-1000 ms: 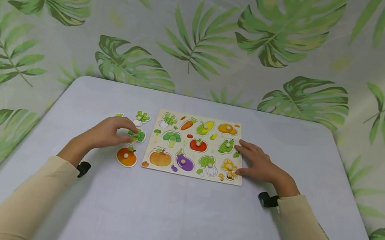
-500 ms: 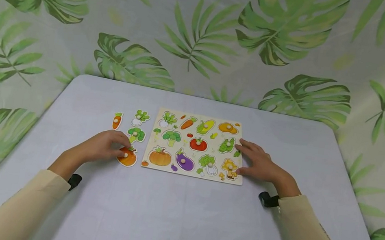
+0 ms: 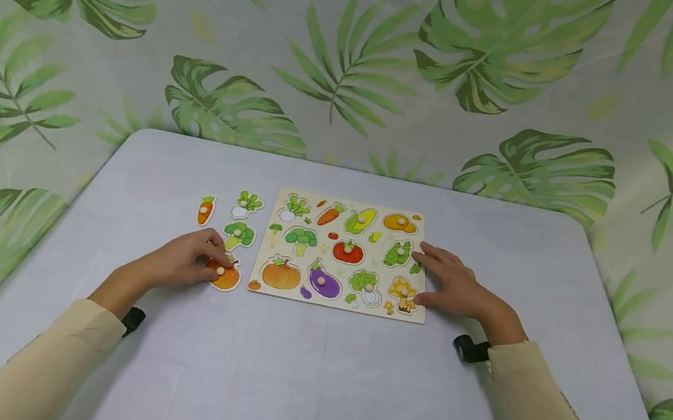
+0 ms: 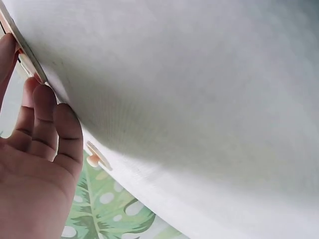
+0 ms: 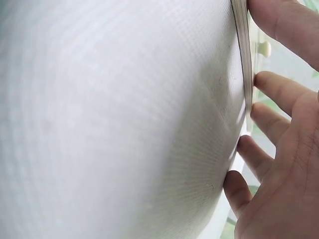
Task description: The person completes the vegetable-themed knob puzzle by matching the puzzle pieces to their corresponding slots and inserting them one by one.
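In the head view my left hand (image 3: 184, 260) is at the orange pumpkin puzzle piece (image 3: 227, 281), thumb and index finger on it around its small knob. The left wrist view shows the thumb on the piece's face and other fingertips (image 4: 45, 94) by its edge. My right hand (image 3: 458, 284) rests at the right edge of the wooden vegetable puzzle board (image 3: 336, 302), fingers spread. In the right wrist view, fingertips (image 5: 259, 79) touch the board's side. Knobbed pieces such as the tomato (image 3: 347, 254) and eggplant (image 3: 326, 286) sit in the board; its pumpkin spot (image 3: 280, 275) shows no knob.
Left of the board lie a broccoli piece (image 3: 239, 234), a turnip piece (image 3: 244, 206) and a carrot piece (image 3: 205, 212). Everything stands on a white-covered table (image 3: 312, 386). A leaf-print cloth (image 3: 357, 62) hangs behind it.
My left hand has moved from the broccoli piece down to the pumpkin piece, uncovering the carrot piece. The pumpkin piece has shifted slightly right. The right hand stays at the board's edge.
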Motion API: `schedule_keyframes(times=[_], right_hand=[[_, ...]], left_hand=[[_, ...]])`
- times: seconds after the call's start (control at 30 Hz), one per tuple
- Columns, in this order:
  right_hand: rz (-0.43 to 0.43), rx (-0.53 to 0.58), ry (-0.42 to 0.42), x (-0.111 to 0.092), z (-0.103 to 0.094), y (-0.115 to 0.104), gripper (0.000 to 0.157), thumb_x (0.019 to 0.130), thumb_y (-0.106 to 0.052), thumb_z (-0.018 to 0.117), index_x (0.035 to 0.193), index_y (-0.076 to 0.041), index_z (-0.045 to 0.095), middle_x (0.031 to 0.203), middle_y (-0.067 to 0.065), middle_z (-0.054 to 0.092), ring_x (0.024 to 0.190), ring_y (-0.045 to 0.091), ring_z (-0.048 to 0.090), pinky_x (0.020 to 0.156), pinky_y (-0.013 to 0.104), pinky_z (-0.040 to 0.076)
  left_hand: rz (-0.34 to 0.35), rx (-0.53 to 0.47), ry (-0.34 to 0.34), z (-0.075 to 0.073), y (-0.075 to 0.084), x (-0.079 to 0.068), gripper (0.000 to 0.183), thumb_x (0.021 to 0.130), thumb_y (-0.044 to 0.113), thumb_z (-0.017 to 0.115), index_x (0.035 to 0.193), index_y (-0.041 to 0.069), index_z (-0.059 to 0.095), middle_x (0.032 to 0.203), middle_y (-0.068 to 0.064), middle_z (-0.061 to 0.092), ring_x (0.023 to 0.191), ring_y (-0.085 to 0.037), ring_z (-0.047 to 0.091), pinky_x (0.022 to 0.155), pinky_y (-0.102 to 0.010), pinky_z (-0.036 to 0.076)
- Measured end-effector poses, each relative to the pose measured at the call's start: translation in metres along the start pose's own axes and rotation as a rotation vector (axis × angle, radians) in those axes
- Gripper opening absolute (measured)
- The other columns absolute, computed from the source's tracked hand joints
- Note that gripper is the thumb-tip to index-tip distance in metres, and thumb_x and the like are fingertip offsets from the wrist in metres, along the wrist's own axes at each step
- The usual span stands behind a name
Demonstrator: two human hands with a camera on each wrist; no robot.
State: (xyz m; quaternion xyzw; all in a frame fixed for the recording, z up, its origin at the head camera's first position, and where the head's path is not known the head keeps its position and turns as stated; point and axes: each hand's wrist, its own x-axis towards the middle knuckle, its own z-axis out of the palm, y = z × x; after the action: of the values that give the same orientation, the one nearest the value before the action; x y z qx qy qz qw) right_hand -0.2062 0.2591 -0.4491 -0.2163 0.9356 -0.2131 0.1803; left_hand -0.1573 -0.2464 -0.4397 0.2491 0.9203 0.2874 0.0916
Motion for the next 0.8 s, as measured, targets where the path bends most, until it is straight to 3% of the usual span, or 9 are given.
schedule_keyframes(times=[0.1, 0.23, 0.4, 0.53, 0.8], right_hand=[[-0.003, 0.003, 0.000, 0.000, -0.001, 0.000, 0.083, 0.085, -0.035, 0.077, 0.154, -0.014, 0.036, 0.167, 0.013, 0.017, 0.152, 0.044, 0.011, 0.113, 0.076, 0.015], [-0.006, 0.006, 0.000, 0.000, -0.001, 0.000, 0.083, 0.085, -0.034, 0.077, 0.154, -0.013, 0.036, 0.167, 0.013, 0.018, 0.152, 0.044, 0.011, 0.113, 0.076, 0.015], [-0.006, 0.008, -0.004, 0.000, 0.000, 0.000, 0.083, 0.085, -0.034, 0.077, 0.154, -0.013, 0.036, 0.167, 0.014, 0.017, 0.152, 0.045, 0.011, 0.112, 0.077, 0.015], [-0.014, 0.006, -0.006, 0.000, 0.000, 0.000, 0.082, 0.085, -0.034, 0.076, 0.154, -0.012, 0.036, 0.167, 0.014, 0.017, 0.152, 0.045, 0.011, 0.112, 0.076, 0.015], [-0.007, 0.013, 0.000, 0.000, 0.000, 0.000, 0.082, 0.085, -0.034, 0.077, 0.153, -0.012, 0.037, 0.166, 0.014, 0.018, 0.152, 0.045, 0.011, 0.113, 0.075, 0.015]], left_hand=[[0.019, 0.009, 0.017, 0.000, -0.001, 0.001, 0.019, 0.079, 0.004, 0.080, 0.096, 0.012, 0.081, 0.098, -0.002, 0.060, 0.094, -0.016, 0.053, 0.082, -0.028, 0.047], [0.053, 0.038, 0.052, 0.002, -0.002, 0.001, 0.017, 0.077, 0.004, 0.082, 0.091, 0.014, 0.081, 0.099, -0.004, 0.063, 0.096, -0.020, 0.054, 0.086, -0.035, 0.048], [0.019, 0.024, 0.048, 0.004, 0.000, 0.001, 0.014, 0.080, 0.006, 0.080, 0.091, 0.015, 0.080, 0.114, -0.011, 0.065, 0.108, -0.031, 0.059, 0.095, -0.050, 0.049], [-0.022, -0.007, 0.055, 0.003, 0.003, 0.000, 0.014, 0.081, 0.007, 0.079, 0.093, 0.016, 0.079, 0.118, -0.011, 0.065, 0.111, -0.032, 0.061, 0.095, -0.051, 0.051], [-0.037, -0.046, 0.058, -0.001, 0.013, 0.005, 0.014, 0.082, 0.010, 0.079, 0.096, 0.013, 0.079, 0.122, -0.013, 0.065, 0.114, -0.035, 0.061, 0.095, -0.053, 0.052]])
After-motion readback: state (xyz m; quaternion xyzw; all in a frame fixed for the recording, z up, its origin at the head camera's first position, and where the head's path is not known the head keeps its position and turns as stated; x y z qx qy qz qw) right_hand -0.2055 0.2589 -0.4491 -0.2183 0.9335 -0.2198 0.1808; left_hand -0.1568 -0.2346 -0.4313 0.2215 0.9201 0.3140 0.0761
